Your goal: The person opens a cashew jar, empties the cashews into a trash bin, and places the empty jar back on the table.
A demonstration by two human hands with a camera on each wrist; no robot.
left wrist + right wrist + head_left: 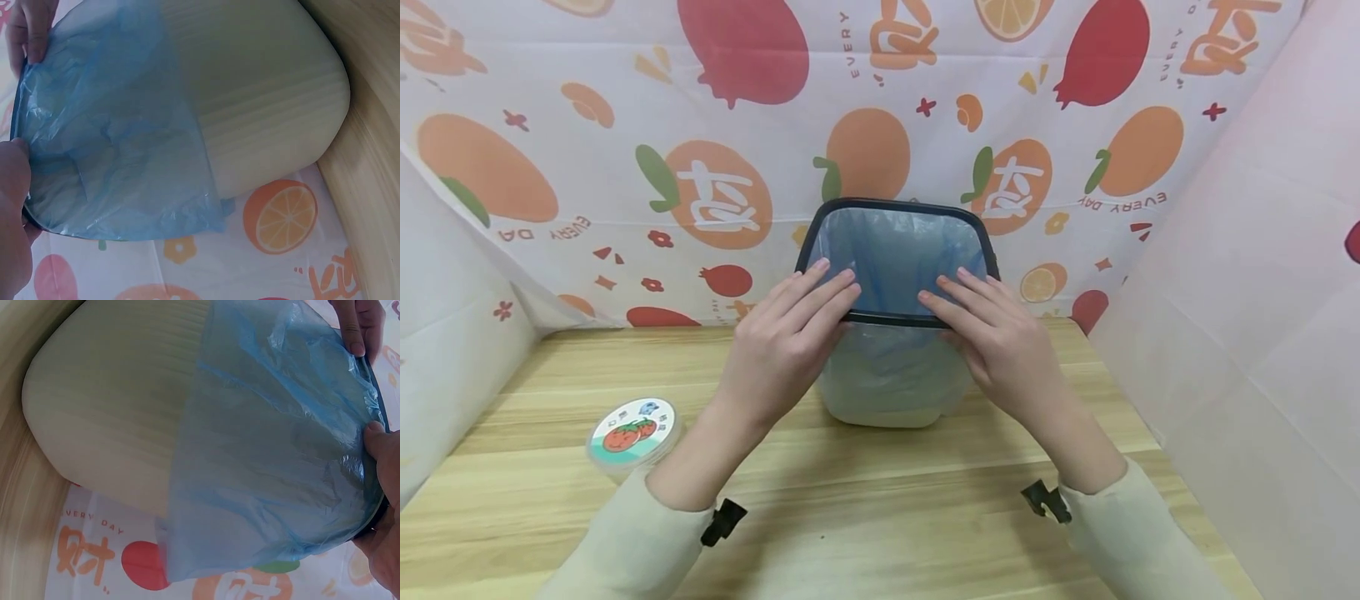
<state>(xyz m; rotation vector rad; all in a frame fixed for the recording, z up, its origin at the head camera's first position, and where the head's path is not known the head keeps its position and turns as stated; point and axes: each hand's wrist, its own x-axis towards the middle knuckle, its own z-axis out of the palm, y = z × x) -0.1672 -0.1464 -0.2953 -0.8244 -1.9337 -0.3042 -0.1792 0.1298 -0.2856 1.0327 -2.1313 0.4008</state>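
Cream sleeves (625, 550) fill the bottom of the head view, each with a black clip at the cuff. Above them, at the frame's centre, the left hand (782, 342) and right hand (1000, 337) rest on the near edge of a small pale waste bin (887, 392) standing on the wooden table (880, 517). Fingers of both hands lie nearly straight over the bin's black rim ring (891, 318), tips reaching into the opening; in the wrist views each thumb presses the blue plastic liner bag (898, 254) against the rim, so both hands pinch the bag's edge. That bag lines the inside and drapes down the outer wall, covering roughly its upper half. At lower left of the head view, just left of the left forearm, sits a round lidded container (634, 433) with a tomato picture on its lid. Fruit-printed cloth (625, 125) forms the backdrop behind the bin.
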